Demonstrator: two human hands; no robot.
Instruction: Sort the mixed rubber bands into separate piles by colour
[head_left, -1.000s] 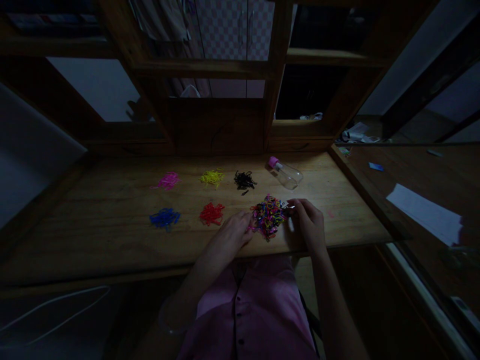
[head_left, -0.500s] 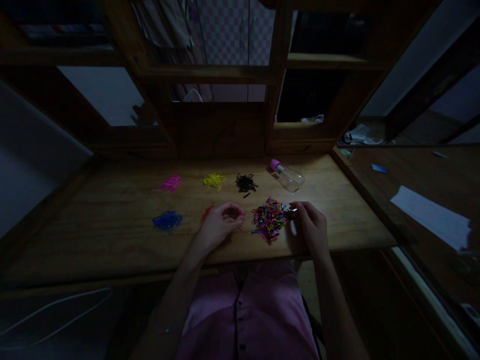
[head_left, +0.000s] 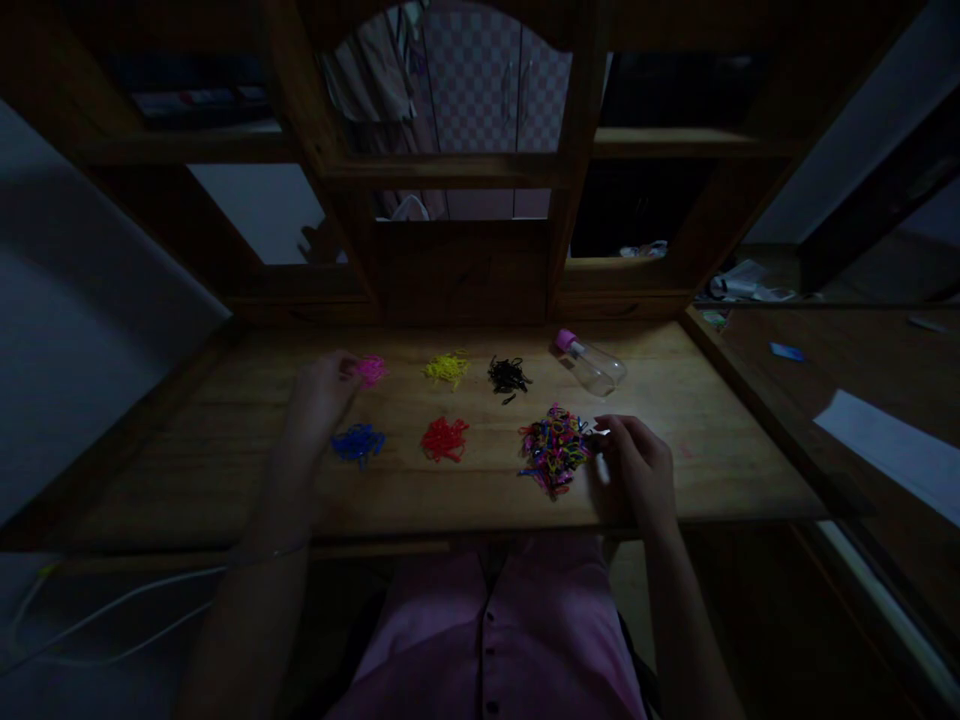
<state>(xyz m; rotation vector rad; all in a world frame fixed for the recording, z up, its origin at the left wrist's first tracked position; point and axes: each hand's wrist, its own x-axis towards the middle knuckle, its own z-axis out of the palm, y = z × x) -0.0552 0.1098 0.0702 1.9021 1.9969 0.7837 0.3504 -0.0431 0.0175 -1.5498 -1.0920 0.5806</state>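
Observation:
Small elastic bands lie sorted by colour on a wooden desk (head_left: 712,450): pink pile (head_left: 370,370), yellow pile (head_left: 447,368), black pile (head_left: 508,376), blue pile (head_left: 358,443), red pile (head_left: 444,438). A mixed multicolour heap (head_left: 553,449) sits in front of me. My left hand (head_left: 322,390) reaches out to the pink pile with its fingertips curled at it; what they pinch is too small to make out. My right hand (head_left: 637,465) rests just right of the mixed heap, fingers curled and touching its edge.
A clear bottle with a pink cap (head_left: 589,362) lies on its side behind the mixed heap. Wooden shelving (head_left: 465,270) rises at the desk's back. White paper (head_left: 892,450) lies on a surface to the right. A white cord (head_left: 112,610) runs lower left.
My left hand left the mixed heap and travelled left across the desk to the pink pile, uncovering the red pile. My right hand stayed beside the heap. The view shifted slightly.

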